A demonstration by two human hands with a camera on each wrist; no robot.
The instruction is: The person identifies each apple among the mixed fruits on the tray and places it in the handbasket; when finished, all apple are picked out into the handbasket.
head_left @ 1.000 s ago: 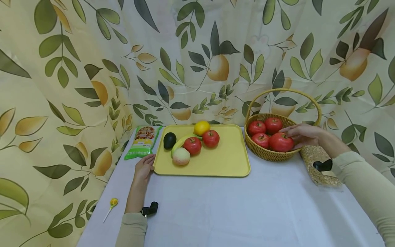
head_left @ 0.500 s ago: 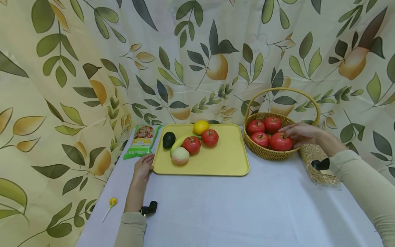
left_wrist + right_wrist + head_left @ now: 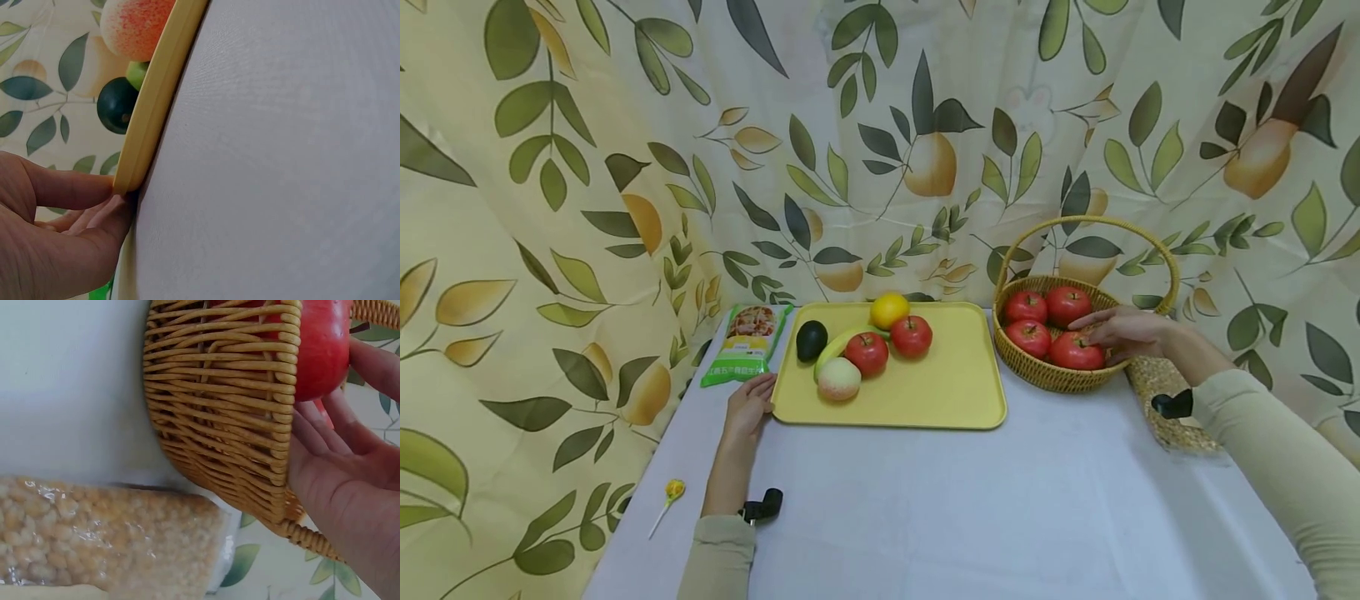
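Observation:
In the left wrist view my left hand pinches the corner of the yellow tray, thumb against the rim and fingers beneath. On the tray lie a dark avocado, a banana, a yellow lemon, a pale peach and two red apples, one front apple and one rear apple. My right hand reaches into the wicker basket. Its fingers curve around the nearest red apple, among several apples. In the right wrist view this apple rises above the rim.
A green snack packet lies left of the tray, and a yellow lollipop near the left table edge. A clear bag of pale kernels sits beside the basket. The arched handle rises over the basket; patterned cloth hangs behind.
My right hand has shifted slightly left over the basket, and the apple under its fingers now sits a little lower and further left. The left hand keeps its place at the tray corner.

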